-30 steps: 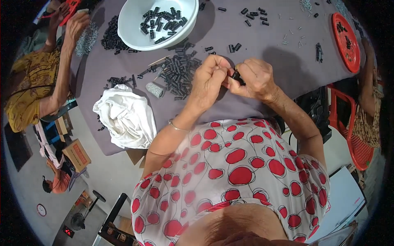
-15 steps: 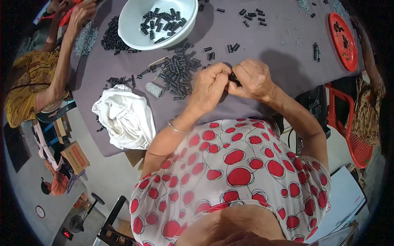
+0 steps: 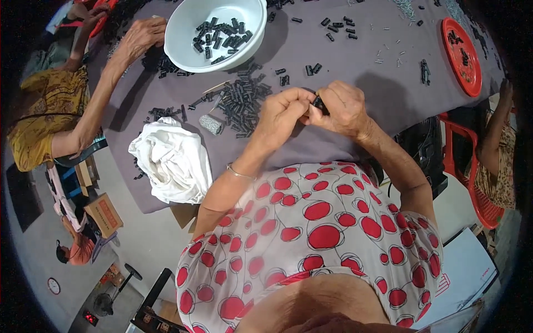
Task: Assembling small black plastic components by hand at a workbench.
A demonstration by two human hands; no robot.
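A small black cylindrical plastic part shows between my two hands above the table's near side. My right hand is closed around it, with thumb and forefinger pinching it. My left hand pinches at its other side, its fingertips pressed together there. The fingers hide most of the part. Just left of my left hand lies a heap of loose black cylindrical parts. Two similar pieces lie beyond my hands. A small clump of silvery bits sits beside the heap, near a thin stick.
A white bowl holding several black parts stands beyond the heap. White cloth lies at the near left. A red plate with dark bits is at right. Another person's hand reaches beside the bowl; someone else sits by the red chair.
My hands stay together, and more of the black part now shows between them. The other person's hand at left has moved right, toward the bowl. The arm at far right has shifted.
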